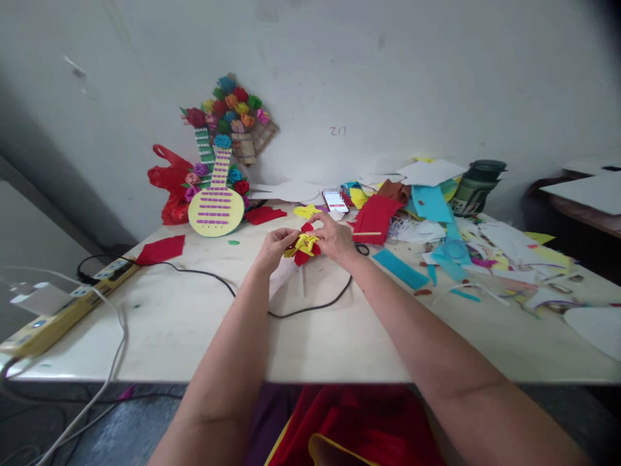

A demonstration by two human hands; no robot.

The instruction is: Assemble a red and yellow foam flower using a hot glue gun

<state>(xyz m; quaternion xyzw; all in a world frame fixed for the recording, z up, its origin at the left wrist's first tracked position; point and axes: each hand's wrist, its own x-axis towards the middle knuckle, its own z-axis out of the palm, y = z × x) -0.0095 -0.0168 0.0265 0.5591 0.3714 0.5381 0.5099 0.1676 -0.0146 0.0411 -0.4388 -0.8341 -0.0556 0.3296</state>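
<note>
A red and yellow paper flower [306,244] is held up over the middle of the table between both hands. My left hand [276,248] pinches its left edge, thumb and fingers pressed together. From the right, my right hand [334,238] grips the upper right petals with curled fingers. A pale thin stick [302,281] shows below the flower; whether it is joined to the flower is unclear. Behind the hands lie a yellow paper scrap [306,211] and a phone [335,201] with a lit screen.
A guitar-shaped craft [216,211] and a red bag [169,184] stand at the back left. A yellow power strip [68,310] lies left, its black cable [310,313] crossing below the hands. Red cloth [376,217], blue strips [400,269], paper scraps and a dark bottle [478,188] fill the right.
</note>
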